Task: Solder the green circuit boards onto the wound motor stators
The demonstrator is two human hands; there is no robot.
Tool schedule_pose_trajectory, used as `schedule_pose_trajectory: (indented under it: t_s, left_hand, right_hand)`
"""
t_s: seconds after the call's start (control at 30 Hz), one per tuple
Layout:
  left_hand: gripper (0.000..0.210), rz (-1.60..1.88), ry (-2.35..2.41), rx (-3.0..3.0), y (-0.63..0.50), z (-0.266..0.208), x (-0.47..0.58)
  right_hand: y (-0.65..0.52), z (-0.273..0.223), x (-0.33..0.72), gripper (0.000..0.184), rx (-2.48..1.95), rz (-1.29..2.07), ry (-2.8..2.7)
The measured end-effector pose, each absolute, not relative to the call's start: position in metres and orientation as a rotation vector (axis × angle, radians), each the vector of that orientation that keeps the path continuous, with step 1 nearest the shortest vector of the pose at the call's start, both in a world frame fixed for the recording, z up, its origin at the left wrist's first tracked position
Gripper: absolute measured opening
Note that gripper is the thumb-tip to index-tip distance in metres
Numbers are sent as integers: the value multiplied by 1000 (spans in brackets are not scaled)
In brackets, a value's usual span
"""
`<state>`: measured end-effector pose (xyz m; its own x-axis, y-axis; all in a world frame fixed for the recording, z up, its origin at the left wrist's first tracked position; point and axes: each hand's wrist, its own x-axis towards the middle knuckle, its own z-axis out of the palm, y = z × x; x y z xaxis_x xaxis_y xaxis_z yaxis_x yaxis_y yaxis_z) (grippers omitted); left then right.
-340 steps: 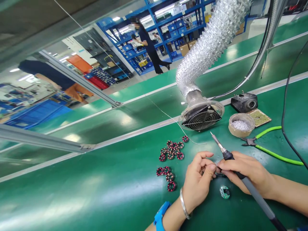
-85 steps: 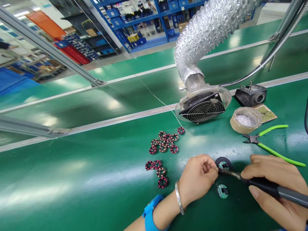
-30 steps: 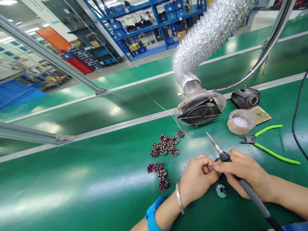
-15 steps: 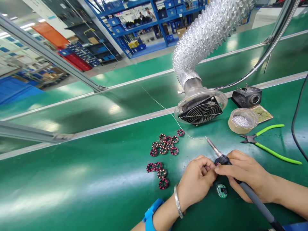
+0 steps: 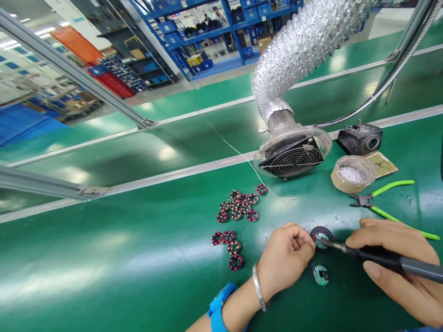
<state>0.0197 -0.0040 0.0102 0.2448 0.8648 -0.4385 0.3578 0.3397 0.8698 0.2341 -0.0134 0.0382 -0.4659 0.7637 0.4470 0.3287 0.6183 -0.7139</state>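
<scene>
My right hand (image 5: 401, 263) holds a soldering iron (image 5: 377, 258) like a pen, its metal tip reaching left onto a round green circuit board (image 5: 321, 239) set in a black ring. My left hand (image 5: 287, 253), fingers pinched, grips the left edge of that board piece; what else lies between the fingertips is hidden. Just below it, a second round green circuit board (image 5: 320, 275) with a black block rests on the green table. A thin solder wire (image 5: 254, 170) hangs from the upper left, its free end above the table beyond my hands.
Several copper-wound ring coils (image 5: 238, 205) lie left of my hands, with more coils (image 5: 233, 246) nearer. Green-handled cutters (image 5: 367, 200), a tub of metal bits (image 5: 353, 174) and a black iron holder (image 5: 360, 138) stand at right. A fume fan (image 5: 294, 159) hangs from a silver duct (image 5: 287, 60).
My right hand has moved right, away from my left fingers, and the iron's tip has swung from pointing up near the solder wire down onto the board. My left hand stays nearly in place.
</scene>
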Motion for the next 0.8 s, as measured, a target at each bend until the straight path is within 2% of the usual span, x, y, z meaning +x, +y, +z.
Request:
schedule_pose_trajectory:
  t_s: [0.23, 0.8]
  left_hand:
    - [7, 501, 1341, 1241, -4, 9, 20]
    - [6, 525, 1342, 1264, -6, 9, 19]
  right_hand:
    - [-15, 38, 227, 20, -881, 765, -2035]
    - [-15, 38, 223, 23, -885, 727, -2015]
